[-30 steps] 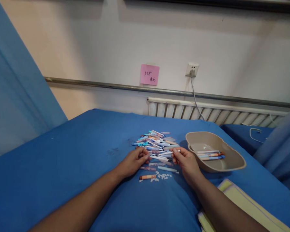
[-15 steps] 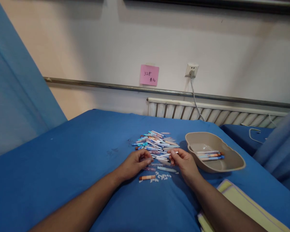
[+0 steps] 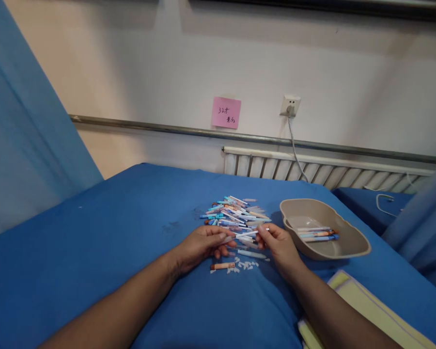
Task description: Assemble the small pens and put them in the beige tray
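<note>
- Left hand [image 3: 198, 245] has shifted rightward since the earlier frame, its fingertips now meeting the left end of the white pen refill [image 3: 247, 233]; right hand [image 3: 277, 241] nearly unchanged.
- Refill position: held above the near edge of the pen pile [image 3: 234, 211], spanning the gap between the two hands.
- Long axis: runs roughly left to right, right end slightly higher in view. Left end points at the left fingertips; right end passes between the right thumb and fingers and juts a little beyond.
- Nearer hand: both are at the refill, one per end.
- Right grip: thumb and fingertips pinched on the refill near its right end; no visible slack.
- Left grip: thumb against forefinger, closed on a small pale piece [image 3: 228, 239], which appears in line with the refill's left end. Whether the two touch or fit together: cannot tell, too small.
- Just in front of the hands: pale blue pen barrel [image 3: 252, 254], orange pen part [image 3: 223, 266] with dark end, scattered white tips [image 3: 246, 265], all lying on the blue cloth [image 3: 112, 218].
- Right of the right hand: beige tub [image 3: 305, 209], a few assembled-looking pens [image 3: 319, 235] inside, lying roughly left to right.
</note>
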`<act>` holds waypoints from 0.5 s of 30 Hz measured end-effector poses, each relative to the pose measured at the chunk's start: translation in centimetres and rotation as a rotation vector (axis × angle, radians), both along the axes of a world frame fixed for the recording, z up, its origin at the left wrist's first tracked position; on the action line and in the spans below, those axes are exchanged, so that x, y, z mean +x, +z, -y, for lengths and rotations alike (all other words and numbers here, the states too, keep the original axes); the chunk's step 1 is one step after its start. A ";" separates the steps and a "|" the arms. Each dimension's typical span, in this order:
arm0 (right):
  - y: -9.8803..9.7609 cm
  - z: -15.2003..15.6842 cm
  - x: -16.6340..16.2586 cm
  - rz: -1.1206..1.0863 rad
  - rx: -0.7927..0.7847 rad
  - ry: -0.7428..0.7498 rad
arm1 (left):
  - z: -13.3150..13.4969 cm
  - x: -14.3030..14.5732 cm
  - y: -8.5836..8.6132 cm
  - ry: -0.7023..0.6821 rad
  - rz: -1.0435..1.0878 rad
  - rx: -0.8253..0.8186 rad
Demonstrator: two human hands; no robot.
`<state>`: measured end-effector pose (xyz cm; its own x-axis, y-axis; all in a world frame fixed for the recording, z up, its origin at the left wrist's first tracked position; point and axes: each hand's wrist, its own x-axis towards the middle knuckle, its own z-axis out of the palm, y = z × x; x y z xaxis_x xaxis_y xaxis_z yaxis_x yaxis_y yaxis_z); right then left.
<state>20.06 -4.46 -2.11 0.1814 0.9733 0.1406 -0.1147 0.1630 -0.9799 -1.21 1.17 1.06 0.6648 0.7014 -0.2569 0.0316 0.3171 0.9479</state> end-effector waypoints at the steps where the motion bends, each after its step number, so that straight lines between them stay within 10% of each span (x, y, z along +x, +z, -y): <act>1: 0.0 0.0 0.0 0.014 0.001 0.007 | 0.0 0.0 0.0 -0.018 0.000 -0.020; 15: -0.3 0.3 0.2 0.145 0.041 0.026 | 0.7 0.0 0.0 -0.172 -0.043 -0.096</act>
